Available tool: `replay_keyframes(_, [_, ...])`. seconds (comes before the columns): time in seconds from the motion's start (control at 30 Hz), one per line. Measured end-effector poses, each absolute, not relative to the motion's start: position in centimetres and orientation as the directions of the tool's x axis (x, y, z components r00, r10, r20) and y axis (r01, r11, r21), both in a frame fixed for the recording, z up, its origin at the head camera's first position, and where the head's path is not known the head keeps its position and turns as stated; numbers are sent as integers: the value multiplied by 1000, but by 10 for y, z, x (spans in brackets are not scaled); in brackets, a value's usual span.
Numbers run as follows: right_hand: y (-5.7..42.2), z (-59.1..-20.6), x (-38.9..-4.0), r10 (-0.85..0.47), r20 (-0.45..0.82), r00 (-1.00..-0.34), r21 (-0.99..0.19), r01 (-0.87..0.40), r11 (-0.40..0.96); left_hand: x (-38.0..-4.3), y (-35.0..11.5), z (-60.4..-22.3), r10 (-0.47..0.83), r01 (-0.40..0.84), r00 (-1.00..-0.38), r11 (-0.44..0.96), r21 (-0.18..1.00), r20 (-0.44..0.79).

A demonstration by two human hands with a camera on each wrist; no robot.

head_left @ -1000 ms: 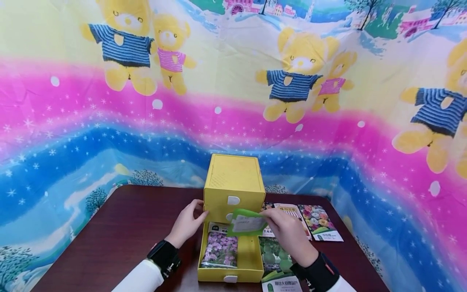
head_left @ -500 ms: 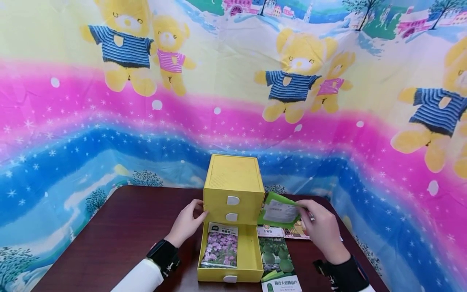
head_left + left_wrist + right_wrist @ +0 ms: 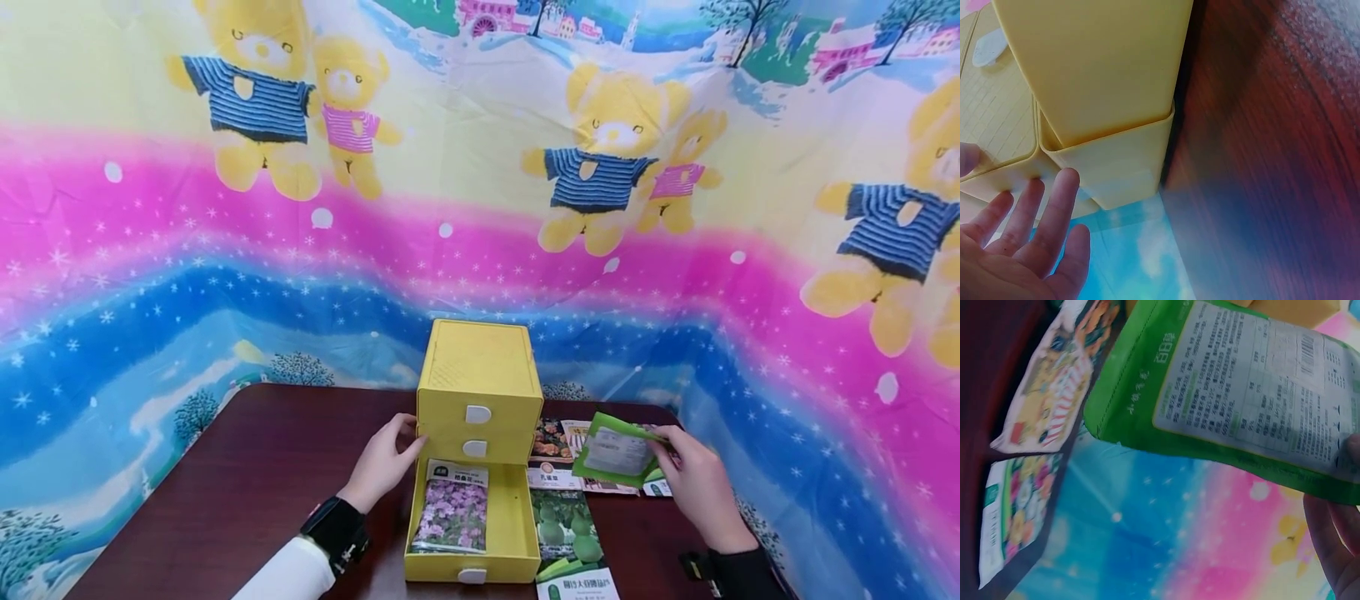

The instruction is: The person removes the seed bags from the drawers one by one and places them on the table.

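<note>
My right hand [image 3: 701, 487] pinches a green seed packet [image 3: 617, 451] by its right edge, above the packets on the table. Its printed back, with a white text panel, faces the camera in the right wrist view. My left hand [image 3: 384, 458] touches the left side of a yellow drawer cabinet [image 3: 483, 354], its fingers [image 3: 1060, 200] extended along the cabinet wall in the left wrist view. The cabinet's bottom drawer [image 3: 516, 521] is pulled out. A seed packet with purple flowers [image 3: 453, 512] lies in the drawer's left part.
Right of the cabinet, a packet picturing green gourds [image 3: 564, 529] lies on the dark wooden table [image 3: 300, 450]. Behind it lie an orange-flower packet [image 3: 551, 437] and others, partly covered by the held one. A cartoon-bear cloth [image 3: 480, 192] hangs behind.
My right hand has carried the green packet rightward, from above the open drawer to over the packets on the table. The left hand stays at the cabinet's side.
</note>
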State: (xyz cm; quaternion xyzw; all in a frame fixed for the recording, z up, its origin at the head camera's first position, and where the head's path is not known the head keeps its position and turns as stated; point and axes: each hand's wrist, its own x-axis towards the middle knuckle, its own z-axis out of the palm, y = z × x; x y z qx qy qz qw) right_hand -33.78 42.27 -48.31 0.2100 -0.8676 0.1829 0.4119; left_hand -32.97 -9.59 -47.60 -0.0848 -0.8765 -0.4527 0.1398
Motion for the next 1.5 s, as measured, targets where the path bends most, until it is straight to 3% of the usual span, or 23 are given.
replay_keyframes(0.17, [407,-460,-305,-179,720,-670,-235,-479,846,-329,-95,-476,23,278,-945,580,766,325])
replay_keyframes(0.33, [384,-428,-271,-169,644,-746,-216,-389,896,-328,-95,-475,26,274,-948,575,771,318])
replay_keyframes(0.6, [384,-431,-261,-124,526,-841,-249,-292,924,-328,-96,-473,25,276,-948,565,778,318])
replay_keyframes(1.17, [411,-442,-245,-104,438,-893,-299,-253,920,-329,-96,-475,23,272,-947,581,767,319])
replay_keyframes(1.33, [417,-446,-234,-127,306,-944,-325,-229,918,-330,-97,-475,27,265,-952,574,775,305])
replay_keyframes(1.5, [422,-456,-225,-233,243,-942,-355,-309,882,-330,-97,-476,26,266,-952,564,782,305])
